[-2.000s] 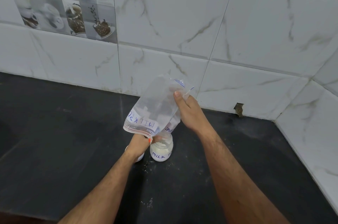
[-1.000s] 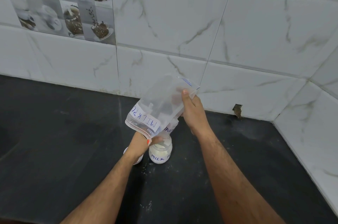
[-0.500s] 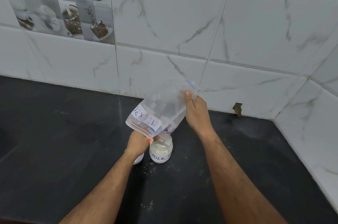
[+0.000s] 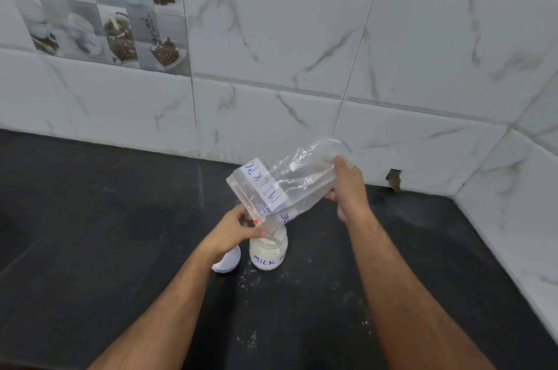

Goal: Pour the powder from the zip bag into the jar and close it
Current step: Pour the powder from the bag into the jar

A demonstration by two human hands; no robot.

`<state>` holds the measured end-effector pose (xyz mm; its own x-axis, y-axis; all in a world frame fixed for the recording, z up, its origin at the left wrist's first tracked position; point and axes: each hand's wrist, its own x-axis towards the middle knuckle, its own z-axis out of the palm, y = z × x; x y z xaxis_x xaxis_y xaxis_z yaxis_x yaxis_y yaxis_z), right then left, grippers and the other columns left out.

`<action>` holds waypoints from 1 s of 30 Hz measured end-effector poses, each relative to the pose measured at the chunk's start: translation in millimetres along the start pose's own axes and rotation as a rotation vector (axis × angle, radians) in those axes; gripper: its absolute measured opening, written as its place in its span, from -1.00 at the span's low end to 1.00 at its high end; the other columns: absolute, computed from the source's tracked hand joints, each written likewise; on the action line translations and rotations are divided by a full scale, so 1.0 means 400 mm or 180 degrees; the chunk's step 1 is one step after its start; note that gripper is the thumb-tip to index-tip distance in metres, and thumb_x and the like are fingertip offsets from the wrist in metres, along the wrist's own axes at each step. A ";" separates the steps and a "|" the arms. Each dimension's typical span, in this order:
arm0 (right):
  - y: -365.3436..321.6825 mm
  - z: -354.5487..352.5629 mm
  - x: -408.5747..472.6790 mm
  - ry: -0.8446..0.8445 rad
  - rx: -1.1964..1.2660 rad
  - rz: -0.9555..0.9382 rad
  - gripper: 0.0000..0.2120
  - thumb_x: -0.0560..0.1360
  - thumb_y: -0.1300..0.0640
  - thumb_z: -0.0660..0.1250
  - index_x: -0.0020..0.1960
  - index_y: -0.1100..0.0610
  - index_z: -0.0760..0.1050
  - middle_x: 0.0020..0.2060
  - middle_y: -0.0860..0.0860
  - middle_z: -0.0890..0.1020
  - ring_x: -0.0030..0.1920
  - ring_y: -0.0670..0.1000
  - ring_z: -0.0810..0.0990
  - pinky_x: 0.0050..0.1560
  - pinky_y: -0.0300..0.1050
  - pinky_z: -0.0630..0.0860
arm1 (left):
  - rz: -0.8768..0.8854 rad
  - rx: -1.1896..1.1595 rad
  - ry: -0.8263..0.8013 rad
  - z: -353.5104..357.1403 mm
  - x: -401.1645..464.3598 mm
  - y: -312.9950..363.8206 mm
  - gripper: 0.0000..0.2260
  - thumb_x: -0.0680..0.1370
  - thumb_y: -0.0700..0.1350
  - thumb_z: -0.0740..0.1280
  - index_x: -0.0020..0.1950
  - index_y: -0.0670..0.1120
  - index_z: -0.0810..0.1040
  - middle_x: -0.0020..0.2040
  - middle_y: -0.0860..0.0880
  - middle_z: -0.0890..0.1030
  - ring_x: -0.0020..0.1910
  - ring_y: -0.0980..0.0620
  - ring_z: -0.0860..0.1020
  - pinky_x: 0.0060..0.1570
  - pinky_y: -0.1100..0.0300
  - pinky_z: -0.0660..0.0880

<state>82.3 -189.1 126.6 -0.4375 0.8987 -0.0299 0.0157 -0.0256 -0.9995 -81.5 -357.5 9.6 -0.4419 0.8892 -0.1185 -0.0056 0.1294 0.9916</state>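
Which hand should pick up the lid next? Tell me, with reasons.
Left, probably. The left hand pinches the zip bag mouth just above the white lid, which lies on the counter beside the jar. The right hand is raised, holding the bag's bottom end.

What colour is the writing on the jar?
Blue handwriting on the jar, clearest in the head view.

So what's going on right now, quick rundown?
Left hand pinches the zip bag mouth over the jar. Right hand lifts the bag's bottom. Bag looks nearly empty; jar open, lid beside it. Spilled powder on counter; nothing blocking.
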 end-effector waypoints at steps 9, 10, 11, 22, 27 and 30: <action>0.075 -0.121 0.053 0.0254 0.1574 0.1006 -0.68 0.68 0.02 0.16 0.26 0.20 0.53 0.04 0.16 0.72 -0.04 0.17 0.72 -0.16 0.07 0.63 | -0.0116 -0.0596 0.0142 -0.003 0.054 0.074 -0.60 0.52 -0.21 0.35 0.36 -0.07 0.51 -0.11 0.00 0.67 -0.26 0.13 0.45 -0.32 0.22 0.30; 0.084 -0.133 0.054 0.0269 0.1679 0.1093 -0.66 0.68 0.01 0.15 0.30 0.19 0.51 0.02 0.16 0.73 -0.07 0.16 0.74 -0.22 0.04 0.65 | -0.0098 -0.0657 0.0199 0.006 0.062 0.083 -0.67 0.58 -0.18 0.33 0.36 -0.08 0.53 -0.18 0.02 0.62 -0.29 0.14 0.45 -0.33 0.23 0.30; 0.091 -0.143 0.054 0.0281 0.1751 0.1172 -0.64 0.69 0.00 0.13 0.33 0.19 0.50 -0.01 0.16 0.74 -0.10 0.16 0.75 -0.26 0.02 0.67 | -0.0074 -0.0639 0.0245 0.016 0.071 0.093 -0.72 0.62 -0.13 0.31 0.33 -0.09 0.55 -0.20 0.04 0.58 -0.30 0.15 0.43 -0.33 0.23 0.30; 0.142 -0.252 0.059 0.0421 0.1957 0.1421 -0.61 0.64 -0.01 0.25 0.40 0.15 0.45 0.14 0.17 0.69 0.05 0.17 0.70 -0.23 0.06 0.70 | -0.0093 -0.0597 -0.0070 0.170 0.122 0.191 -0.76 0.57 -0.09 0.41 0.14 -0.23 0.64 -0.12 -0.19 0.59 -0.28 0.01 0.50 -0.36 0.21 0.50; 0.154 -0.302 0.042 0.0469 0.1232 0.1719 -0.46 0.57 -0.09 0.37 0.42 0.19 0.40 0.16 0.24 0.63 0.03 0.25 0.68 -0.27 0.09 0.67 | 0.0018 -0.0478 0.0387 0.246 0.145 0.213 -0.93 0.56 -0.14 0.42 -0.07 -0.13 0.66 -0.24 -0.10 0.63 -0.35 0.02 0.49 -0.36 0.15 0.41; 0.150 -0.314 0.020 0.0752 0.0042 0.1510 -0.23 0.54 -0.22 0.34 0.57 0.11 0.14 0.34 0.11 0.43 0.22 0.22 0.56 -0.02 0.17 0.65 | 0.0008 -0.0530 0.0548 0.288 0.162 0.222 -0.94 0.55 -0.21 0.40 -0.09 -0.17 0.65 -0.28 -0.08 0.63 -0.41 0.05 0.53 -0.43 0.22 0.42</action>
<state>192.5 -128.5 66.8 -0.1705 0.8611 -0.4789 0.1507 -0.4575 -0.8763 -7.4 -237.8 84.0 -0.5885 0.7996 -0.1196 -0.1461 0.0404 0.9885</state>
